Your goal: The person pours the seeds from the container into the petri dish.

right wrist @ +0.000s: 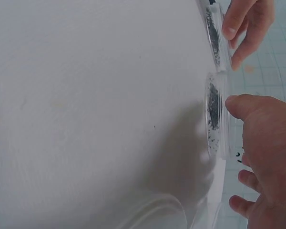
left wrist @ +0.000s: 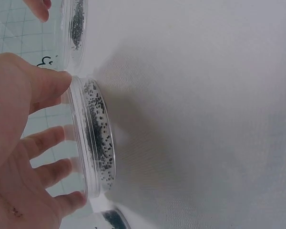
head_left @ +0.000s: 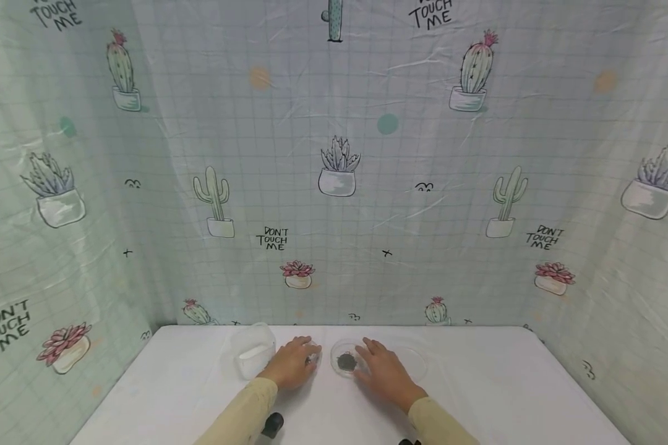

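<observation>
Clear round dish (left wrist: 81, 143), grainy black granules (left wrist: 98, 138) inside, rim grasped by left hand (head_left: 291, 364), matching dish (right wrist: 223, 129) against relaxed right hand (head_left: 388, 376), translucent tub (head_left: 249, 369) nearby, white tabletop (head_left: 506, 377).

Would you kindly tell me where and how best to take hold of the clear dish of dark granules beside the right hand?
I would grip the dish by its outer rim, from above and the right, pinching opposite edges: it is round, low and flat on the table, with the right hand on that side.
</observation>
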Action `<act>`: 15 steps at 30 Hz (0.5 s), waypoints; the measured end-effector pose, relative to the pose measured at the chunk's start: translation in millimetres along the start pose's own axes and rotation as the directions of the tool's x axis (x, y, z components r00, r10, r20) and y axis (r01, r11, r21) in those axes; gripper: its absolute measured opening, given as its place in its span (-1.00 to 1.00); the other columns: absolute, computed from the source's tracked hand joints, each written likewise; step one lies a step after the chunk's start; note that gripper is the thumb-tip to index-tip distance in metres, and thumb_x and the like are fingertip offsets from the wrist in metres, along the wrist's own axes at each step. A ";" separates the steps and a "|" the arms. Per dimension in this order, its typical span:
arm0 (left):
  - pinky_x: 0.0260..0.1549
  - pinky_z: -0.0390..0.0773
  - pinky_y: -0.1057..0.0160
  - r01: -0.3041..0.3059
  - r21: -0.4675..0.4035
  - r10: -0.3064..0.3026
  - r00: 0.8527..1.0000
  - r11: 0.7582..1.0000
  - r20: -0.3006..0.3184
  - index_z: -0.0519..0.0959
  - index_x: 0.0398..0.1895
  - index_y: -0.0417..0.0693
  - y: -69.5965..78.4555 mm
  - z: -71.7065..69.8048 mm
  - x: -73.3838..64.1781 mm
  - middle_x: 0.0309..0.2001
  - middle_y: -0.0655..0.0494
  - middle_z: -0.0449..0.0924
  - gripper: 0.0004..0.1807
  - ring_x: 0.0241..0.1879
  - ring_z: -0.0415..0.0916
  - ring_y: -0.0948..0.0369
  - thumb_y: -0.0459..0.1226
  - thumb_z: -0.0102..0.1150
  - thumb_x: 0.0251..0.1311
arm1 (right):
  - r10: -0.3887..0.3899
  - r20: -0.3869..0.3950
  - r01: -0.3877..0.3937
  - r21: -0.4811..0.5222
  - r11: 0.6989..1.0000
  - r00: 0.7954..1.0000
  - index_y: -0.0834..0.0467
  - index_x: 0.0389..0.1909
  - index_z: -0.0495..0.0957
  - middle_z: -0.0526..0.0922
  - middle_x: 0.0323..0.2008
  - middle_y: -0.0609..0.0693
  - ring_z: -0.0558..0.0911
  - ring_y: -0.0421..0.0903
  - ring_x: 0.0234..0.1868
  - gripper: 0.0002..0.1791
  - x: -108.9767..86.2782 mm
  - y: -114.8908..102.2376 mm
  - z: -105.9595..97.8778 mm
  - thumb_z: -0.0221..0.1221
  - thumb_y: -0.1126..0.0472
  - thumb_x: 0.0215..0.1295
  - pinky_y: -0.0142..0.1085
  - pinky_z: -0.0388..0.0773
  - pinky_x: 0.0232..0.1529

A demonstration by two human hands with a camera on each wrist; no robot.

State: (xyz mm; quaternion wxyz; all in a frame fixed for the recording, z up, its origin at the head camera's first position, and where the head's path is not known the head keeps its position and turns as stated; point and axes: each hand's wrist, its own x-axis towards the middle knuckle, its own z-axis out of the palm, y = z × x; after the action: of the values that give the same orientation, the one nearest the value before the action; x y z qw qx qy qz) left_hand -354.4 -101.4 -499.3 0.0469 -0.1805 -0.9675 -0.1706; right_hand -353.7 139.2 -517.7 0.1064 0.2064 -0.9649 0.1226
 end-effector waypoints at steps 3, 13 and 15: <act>0.23 0.28 -0.40 -0.003 -0.018 0.003 1.000 1.000 -0.004 0.57 0.14 0.02 0.9 -1.4 -0.4 0.32 -0.12 0.38 -0.62 0.34 0.28 -0.20 -0.17 0.15 0.26 | -0.007 -0.020 0.007 0.010 1.000 1.000 0.14 0.22 0.47 0.41 0.32 0.18 0.40 0.19 0.33 -0.41 -2.0 4.6 -1.9 0.21 -0.08 0.25 0.16 0.43 0.25; 0.28 0.16 -0.44 -0.013 -0.037 0.011 0.999 0.999 -0.035 0.54 0.16 -0.02 -0.2 3.0 1.6 0.30 -0.16 0.38 -0.61 0.34 0.26 -0.19 -0.22 0.11 0.27 | 0.012 -0.032 -0.012 0.021 1.000 0.999 0.16 0.20 0.48 0.41 0.31 0.21 0.40 0.20 0.33 -0.45 -10.0 13.8 -7.6 0.21 -0.02 0.26 0.16 0.41 0.27; 0.29 0.16 -0.42 -0.011 -0.027 0.010 0.999 1.000 -0.042 0.53 0.16 0.00 -1.5 4.9 2.0 0.31 -0.15 0.37 -0.61 0.35 0.26 -0.17 -0.21 0.10 0.27 | 0.026 -0.031 -0.025 0.022 0.999 0.999 0.16 0.20 0.48 0.41 0.31 0.20 0.39 0.20 0.34 -0.45 -11.9 14.9 -10.3 0.21 -0.02 0.26 0.16 0.40 0.28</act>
State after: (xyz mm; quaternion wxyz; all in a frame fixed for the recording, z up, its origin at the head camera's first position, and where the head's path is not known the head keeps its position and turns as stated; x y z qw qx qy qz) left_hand -356.9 -100.3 -504.1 0.0657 -0.1826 -0.9629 -0.1874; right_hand -347.8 159.7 -513.9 0.1177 0.1934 -0.9643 0.1374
